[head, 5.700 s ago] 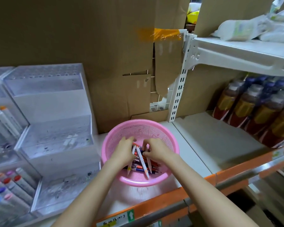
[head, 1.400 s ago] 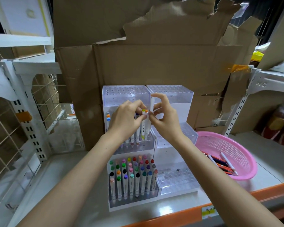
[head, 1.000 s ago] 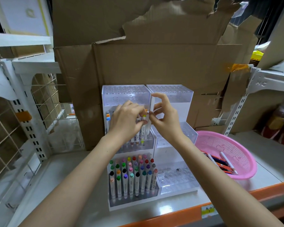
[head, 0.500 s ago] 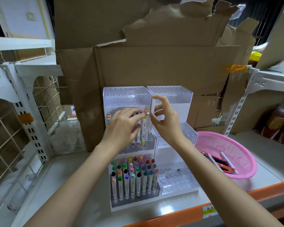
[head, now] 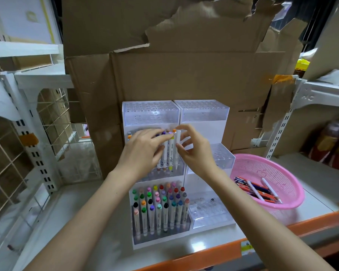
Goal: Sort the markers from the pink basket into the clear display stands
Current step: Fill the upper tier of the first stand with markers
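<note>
Two clear tiered display stands, left (head: 151,112) and right (head: 204,112), sit side by side on the shelf. The left stand's bottom tier is full of coloured-cap markers (head: 160,208). My left hand (head: 145,151) rests with straight fingers on the marker caps in that stand's middle tier. A white marker (head: 178,153) stands upright at the right end of the same row. My right hand (head: 196,151) hovers beside it with fingers spread, index tip at its top and thumb against its side. The pink basket (head: 294,184) at the right holds several loose markers (head: 256,189).
Torn cardboard (head: 184,75) backs the stands. A white wire grid (head: 53,124) and shelf bracket stand at the left. Bottles (head: 333,145) line the right-hand shelf. An orange shelf edge (head: 223,249) runs along the front. The right stand's tiers (head: 209,212) show bare holes.
The white marker has gone down from my raised right hand into the middle tier, and that hand's pinch has loosened. My left hand's fingers flattened onto the caps.
</note>
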Available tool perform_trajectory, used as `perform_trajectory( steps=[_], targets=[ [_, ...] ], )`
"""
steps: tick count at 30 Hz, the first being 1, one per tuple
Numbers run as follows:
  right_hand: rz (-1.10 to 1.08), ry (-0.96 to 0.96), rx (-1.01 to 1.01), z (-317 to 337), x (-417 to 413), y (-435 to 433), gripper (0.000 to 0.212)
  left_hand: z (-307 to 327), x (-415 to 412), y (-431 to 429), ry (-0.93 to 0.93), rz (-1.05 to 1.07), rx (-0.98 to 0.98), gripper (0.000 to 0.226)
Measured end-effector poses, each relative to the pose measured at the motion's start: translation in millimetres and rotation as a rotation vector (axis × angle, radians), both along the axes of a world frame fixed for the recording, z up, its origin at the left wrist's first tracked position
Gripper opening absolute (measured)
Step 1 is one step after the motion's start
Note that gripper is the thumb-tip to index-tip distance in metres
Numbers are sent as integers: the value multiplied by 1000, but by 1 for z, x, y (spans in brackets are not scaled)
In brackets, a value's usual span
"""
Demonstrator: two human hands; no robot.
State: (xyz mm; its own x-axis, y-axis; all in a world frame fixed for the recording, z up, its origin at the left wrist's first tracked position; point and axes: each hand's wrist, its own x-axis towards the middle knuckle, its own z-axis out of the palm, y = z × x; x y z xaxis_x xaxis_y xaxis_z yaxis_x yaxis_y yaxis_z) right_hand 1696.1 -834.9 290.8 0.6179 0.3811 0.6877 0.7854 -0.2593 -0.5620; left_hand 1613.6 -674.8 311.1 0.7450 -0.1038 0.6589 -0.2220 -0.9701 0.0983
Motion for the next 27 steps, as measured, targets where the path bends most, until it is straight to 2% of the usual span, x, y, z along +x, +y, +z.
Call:
perform_trajectory(
  steps=[4,21,27],
  targets=[
    [15,28,12,0,0,0,34,0,0,-2,1,6,-28,40],
    [-74,-72,-48,-5,5,-3,14,0,3,0,26,5,-59,38],
    [-67,-134,-75,0,3,-3,20,0,2,0,19,9,-50,40]
  ],
)
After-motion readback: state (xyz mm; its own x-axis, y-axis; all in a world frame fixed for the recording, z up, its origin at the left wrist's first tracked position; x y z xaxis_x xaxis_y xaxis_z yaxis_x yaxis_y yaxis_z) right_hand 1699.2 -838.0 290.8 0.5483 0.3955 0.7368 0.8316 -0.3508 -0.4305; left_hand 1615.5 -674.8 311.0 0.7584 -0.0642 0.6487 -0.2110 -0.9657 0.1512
